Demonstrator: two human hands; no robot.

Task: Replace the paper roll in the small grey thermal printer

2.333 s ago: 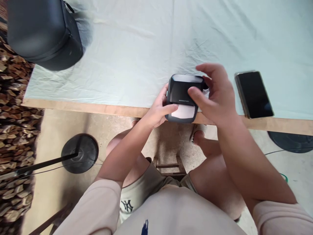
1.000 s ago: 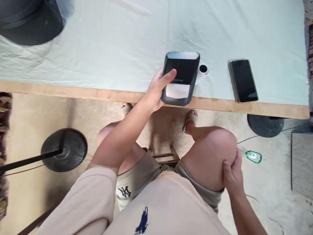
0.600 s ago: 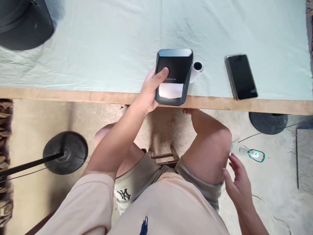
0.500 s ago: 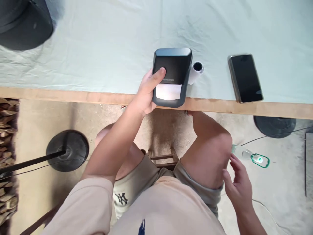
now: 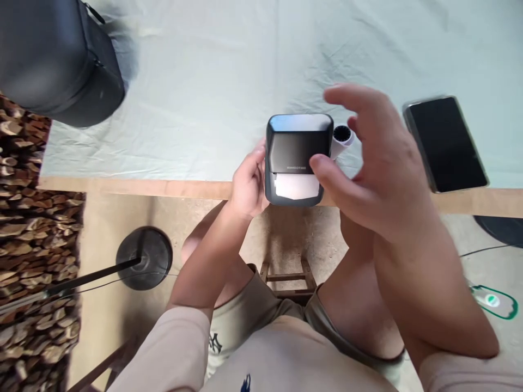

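My left hand (image 5: 251,179) grips a small dark label printer (image 5: 294,149) by its left side, at the table's front edge. The printer has a glossy bevelled top end and a black lid, and a white label (image 5: 297,186) shows in the slot below it. To its right my right hand (image 5: 376,163) is raised and open, thumb and fingers spread. Its thumb tip overlaps the lid's lower right corner; I cannot tell whether it touches. Between the printer and that hand, a white roll (image 5: 342,141) with a black core lies on the cloth.
A phone (image 5: 447,144) lies right of my right hand. A black zip case (image 5: 61,60) stands at the far left of the cloth-covered table (image 5: 196,81). Below are a round black stand base (image 5: 145,256), stacked firewood (image 5: 36,261) and a clear green-trimmed item (image 5: 496,302).
My right hand has risen from beside my right knee to the printer's right side. My left thumb has moved off the lid to the printer's left side. The view has shifted left.
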